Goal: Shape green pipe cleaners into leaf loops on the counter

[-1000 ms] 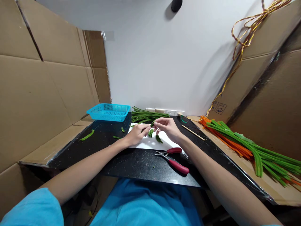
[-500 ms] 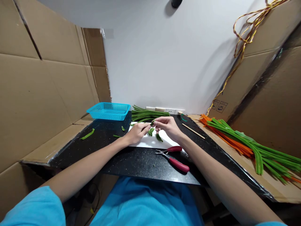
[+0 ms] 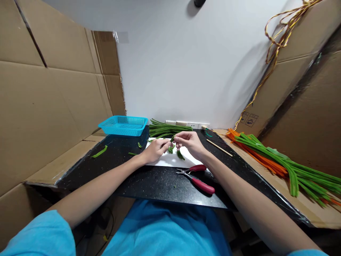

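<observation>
A short green chenille strip (image 3: 172, 139) is held between both hands over the white sheet (image 3: 162, 162) on the black desk (image 3: 160, 181). Its long axis slants from near left to far right. The left hand (image 3: 156, 151) has its grip closed at the near-left end; the right hand (image 3: 190, 142) pinches the far-right end in its fingertips. Fingers cover both ends, so the strip's full length and exact shape are hard to make out.

Below the hands lie a cluster of green pieces (image 3: 170, 150), partly hidden by fingers, and a curved green piece (image 3: 180, 155) slanting toward near right. Nearer, red-handled nippers (image 3: 203, 186) point their tips left, handles spread to the right. A bundle of green stems (image 3: 170, 128) runs left to right at the far side, its near edge partly covered by the right hand.
</observation>
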Demonstrator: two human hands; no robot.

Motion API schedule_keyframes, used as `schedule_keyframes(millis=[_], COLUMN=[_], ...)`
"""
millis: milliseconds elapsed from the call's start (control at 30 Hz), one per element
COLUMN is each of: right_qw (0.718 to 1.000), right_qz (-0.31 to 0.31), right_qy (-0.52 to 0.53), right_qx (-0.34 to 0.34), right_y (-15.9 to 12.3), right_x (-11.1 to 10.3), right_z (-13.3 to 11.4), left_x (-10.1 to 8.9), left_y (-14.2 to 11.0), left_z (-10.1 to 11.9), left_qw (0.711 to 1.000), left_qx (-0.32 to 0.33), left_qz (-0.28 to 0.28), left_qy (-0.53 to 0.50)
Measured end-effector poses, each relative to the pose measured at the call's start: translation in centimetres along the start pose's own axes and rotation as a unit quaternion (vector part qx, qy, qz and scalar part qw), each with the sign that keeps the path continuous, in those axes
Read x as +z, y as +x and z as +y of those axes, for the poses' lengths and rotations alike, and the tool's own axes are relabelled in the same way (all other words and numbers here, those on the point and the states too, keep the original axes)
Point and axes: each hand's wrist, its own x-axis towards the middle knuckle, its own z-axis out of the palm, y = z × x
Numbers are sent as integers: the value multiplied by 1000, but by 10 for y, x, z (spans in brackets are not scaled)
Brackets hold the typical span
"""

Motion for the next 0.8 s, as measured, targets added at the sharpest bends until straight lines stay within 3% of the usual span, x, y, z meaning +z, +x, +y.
schedule_keyframes(millis=[800], right_qw=[999], right_qz=[-33], right_qy=[-16], right_qx=[-1], right_y=[0], right_x=[2], right_z=[5], left_x=[0], left_y=[-1], left_z=[2], left_qw=[999], left_qx=[18], left_qz=[-4], left_qy=[-31])
